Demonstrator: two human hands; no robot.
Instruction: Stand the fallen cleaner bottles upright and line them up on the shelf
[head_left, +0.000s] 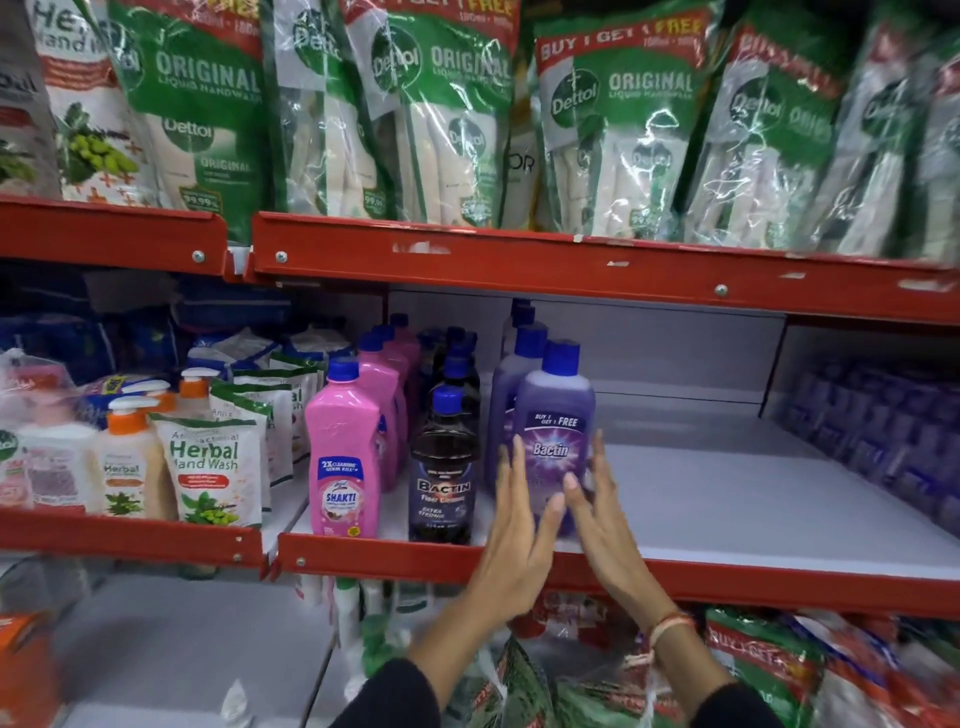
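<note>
A purple Bactin cleaner bottle (554, 415) with a blue cap stands upright at the front of the middle shelf (727, 574). My left hand (511, 530) and my right hand (605, 525) are flat and open on either side of its lower half, fingers straight, at or just off its sides. More purple bottles (511, 374) stand in a row behind it. To its left stand a dark Bactin bottle (443, 467) and a pink Shakti bottle (343, 457), each heading a row of the same kind.
White shelf board (727, 493) stretches right of the purple row toward stacked purple packs (878, 431). Herbal hand wash pouches and pump bottles (208, 467) fill the left bay. Dettol refill packs (457, 114) hang over the upper red shelf. Packets lie on the shelf below.
</note>
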